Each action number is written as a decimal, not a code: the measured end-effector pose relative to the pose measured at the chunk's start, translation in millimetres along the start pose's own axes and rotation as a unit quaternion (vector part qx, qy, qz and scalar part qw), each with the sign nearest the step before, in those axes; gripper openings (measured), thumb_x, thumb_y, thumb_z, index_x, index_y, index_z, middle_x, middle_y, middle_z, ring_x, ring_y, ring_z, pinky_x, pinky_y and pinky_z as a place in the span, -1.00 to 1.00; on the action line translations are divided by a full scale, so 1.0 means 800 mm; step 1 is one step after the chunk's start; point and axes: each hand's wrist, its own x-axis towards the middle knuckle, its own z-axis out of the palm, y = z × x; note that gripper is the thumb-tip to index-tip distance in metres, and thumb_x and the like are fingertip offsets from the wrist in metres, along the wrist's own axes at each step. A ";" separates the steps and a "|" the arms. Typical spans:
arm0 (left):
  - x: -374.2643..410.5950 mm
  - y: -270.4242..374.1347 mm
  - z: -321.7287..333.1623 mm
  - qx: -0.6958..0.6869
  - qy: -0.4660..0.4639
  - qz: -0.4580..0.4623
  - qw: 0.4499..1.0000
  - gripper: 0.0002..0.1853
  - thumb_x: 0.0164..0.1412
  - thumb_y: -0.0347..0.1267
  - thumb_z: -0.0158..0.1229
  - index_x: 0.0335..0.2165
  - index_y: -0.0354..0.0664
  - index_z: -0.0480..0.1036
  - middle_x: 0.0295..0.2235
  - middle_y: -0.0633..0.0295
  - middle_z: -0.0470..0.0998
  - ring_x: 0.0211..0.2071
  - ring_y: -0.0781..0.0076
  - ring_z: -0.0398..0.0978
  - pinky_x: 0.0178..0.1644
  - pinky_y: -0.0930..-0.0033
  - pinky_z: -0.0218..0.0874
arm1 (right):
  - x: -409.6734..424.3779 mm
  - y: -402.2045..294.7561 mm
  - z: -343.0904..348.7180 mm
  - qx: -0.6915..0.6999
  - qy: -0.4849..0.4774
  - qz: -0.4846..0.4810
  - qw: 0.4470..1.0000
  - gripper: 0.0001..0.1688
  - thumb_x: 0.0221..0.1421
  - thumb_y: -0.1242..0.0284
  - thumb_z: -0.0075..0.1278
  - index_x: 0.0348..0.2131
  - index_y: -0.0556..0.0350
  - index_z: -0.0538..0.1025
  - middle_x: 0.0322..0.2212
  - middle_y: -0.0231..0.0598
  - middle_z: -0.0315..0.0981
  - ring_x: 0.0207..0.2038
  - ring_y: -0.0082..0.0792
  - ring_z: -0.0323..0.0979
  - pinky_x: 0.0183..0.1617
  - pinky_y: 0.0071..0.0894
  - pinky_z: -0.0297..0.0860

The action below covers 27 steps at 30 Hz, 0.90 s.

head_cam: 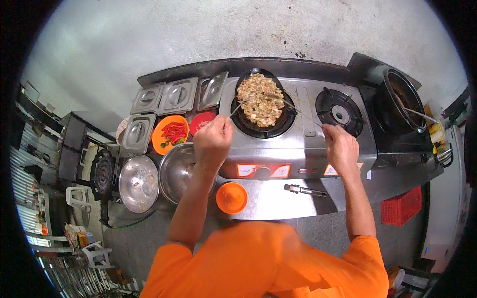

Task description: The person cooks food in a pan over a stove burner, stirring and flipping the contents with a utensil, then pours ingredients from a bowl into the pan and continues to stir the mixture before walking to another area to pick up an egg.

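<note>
Chopped, browned food [261,100] fills an oval black sizzling plate [255,70] on the left burner of a steel gas stove [298,145]. My left hand [213,139] is closed on the handle of a metal utensil [237,108], whose far end meets the food's left side. From the right, my right hand [340,147] grips a second long metal utensil [292,105]; its tip lies in the food near the middle. The kind of each utensil's head cannot be told. Beside my right hand is the bare right burner [340,113].
Lidded steel pans [177,95], an orange plate of red and green chillies [173,132], a red plate [201,121] and steel bowls [138,184] stand left. An orange bowl [231,198] and a lighter [305,190] lie in front; a deep black pot [402,100] stands right.
</note>
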 end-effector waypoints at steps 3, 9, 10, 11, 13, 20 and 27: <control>-0.002 -0.007 0.019 0.036 -0.037 -0.014 0.999 -0.79 0.19 -0.33 0.15 -0.52 -0.18 0.41 -0.61 0.03 0.50 -0.56 -0.07 0.51 -0.49 -0.04 0.31 | 0.023 -0.008 0.017 -0.016 -0.001 -0.035 0.999 -0.76 0.03 0.56 -0.06 -0.28 0.02 0.57 -0.41 -0.06 0.51 -0.37 0.09 0.54 -0.32 0.05 0.44; 0.005 0.003 0.009 0.048 -0.053 -0.048 0.996 -0.77 0.21 -0.28 0.13 -0.49 -0.20 0.43 -0.56 -0.02 0.54 -0.48 -0.15 0.53 -0.43 -0.12 0.31 | 0.048 0.000 0.027 -0.039 -0.006 -0.061 0.997 -0.76 0.03 0.54 -0.06 -0.28 0.02 0.59 -0.43 -0.06 0.54 -0.39 0.01 0.57 -0.34 -0.01 0.48; 0.009 0.006 0.006 0.043 -0.050 -0.054 0.996 -0.77 0.21 -0.28 0.13 -0.48 -0.20 0.44 -0.55 -0.02 0.54 -0.47 -0.16 0.53 -0.42 -0.13 0.31 | 0.052 -0.001 0.025 -0.039 0.001 -0.057 0.998 -0.76 0.03 0.54 -0.06 -0.29 0.02 0.59 -0.43 -0.06 0.54 -0.39 0.01 0.58 -0.34 -0.02 0.48; 0.013 0.006 0.006 0.044 -0.047 -0.054 0.996 -0.77 0.22 -0.28 0.13 -0.48 -0.20 0.44 -0.55 -0.03 0.55 -0.47 -0.16 0.53 -0.42 -0.13 0.31 | 0.056 -0.002 0.025 -0.039 0.007 -0.052 0.998 -0.77 0.03 0.54 -0.06 -0.30 0.02 0.59 -0.43 -0.07 0.55 -0.38 0.01 0.58 -0.34 -0.03 0.48; 0.023 0.010 0.007 0.044 -0.042 -0.050 0.997 -0.77 0.22 -0.27 0.13 -0.47 -0.20 0.45 -0.54 -0.04 0.55 -0.46 -0.17 0.53 -0.40 -0.13 0.31 | 0.061 0.002 0.034 -0.057 -0.012 -0.077 0.995 -0.78 0.03 0.54 -0.05 -0.31 0.03 0.60 -0.42 -0.08 0.55 -0.38 0.01 0.58 -0.34 -0.04 0.48; 0.028 -0.006 0.005 0.065 -0.038 -0.061 0.995 -0.75 0.24 -0.27 0.12 -0.49 -0.20 0.43 -0.57 -0.05 0.52 -0.49 -0.18 0.50 -0.41 -0.12 0.28 | 0.067 0.022 0.000 0.151 0.015 0.015 0.988 -0.72 0.16 0.49 -0.01 -0.16 0.24 0.58 -0.33 0.08 0.54 -0.21 0.17 0.49 -0.07 0.01 0.36; -0.006 -0.025 0.000 0.035 0.004 -0.030 0.999 -0.75 0.22 -0.31 0.14 -0.54 -0.18 0.40 -0.62 -0.03 0.47 -0.55 -0.13 0.48 -0.49 -0.05 0.26 | -0.037 0.039 0.016 0.388 -0.070 0.212 0.894 -0.70 0.34 0.40 -0.08 -0.10 0.24 0.55 -0.62 -0.50 0.31 -0.58 -0.68 0.27 -0.53 -0.59 0.21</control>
